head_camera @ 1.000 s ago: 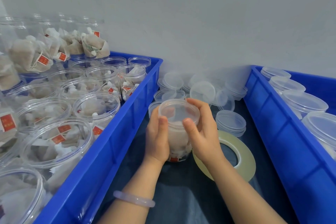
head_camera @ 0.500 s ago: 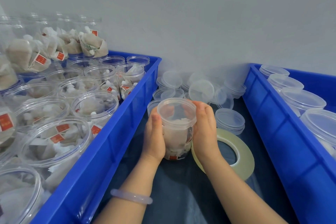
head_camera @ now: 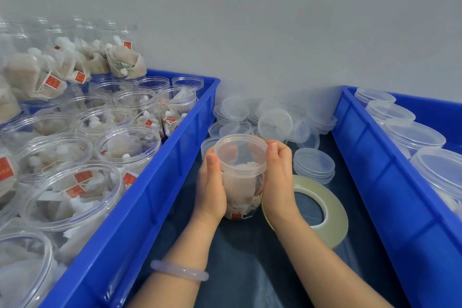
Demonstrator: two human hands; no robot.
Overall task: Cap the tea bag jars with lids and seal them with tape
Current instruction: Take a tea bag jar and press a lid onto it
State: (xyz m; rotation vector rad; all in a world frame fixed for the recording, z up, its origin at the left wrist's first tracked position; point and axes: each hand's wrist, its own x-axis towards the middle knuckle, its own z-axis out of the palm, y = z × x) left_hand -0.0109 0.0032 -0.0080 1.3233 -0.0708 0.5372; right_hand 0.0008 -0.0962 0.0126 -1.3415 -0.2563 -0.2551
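Dark surface point(head_camera: 245, 257) runs between two blue crates, and the jar point(head_camera: 241, 190) stands upright on it at centre, long axis vertical, with its lid point(head_camera: 241, 151) sitting on the mouth. The left grip point(head_camera: 211, 182) wraps the jar's wall from 9 o'clock, thumb on the front. The right grip point(head_camera: 277, 177) cups it from 3 o'clock, curled fingertips at the lid's rim. The tape roll point(head_camera: 332, 210) lies flat at 4 o'clock from the jar, just beside the right wrist, so I judge the right grip nearer for sealing. Loose lids point(head_camera: 275, 123) pile at 12 o'clock. The left crate point(head_camera: 160, 182) holds open jars at 9, and the right crate point(head_camera: 375, 170) holds capped ones at 3.
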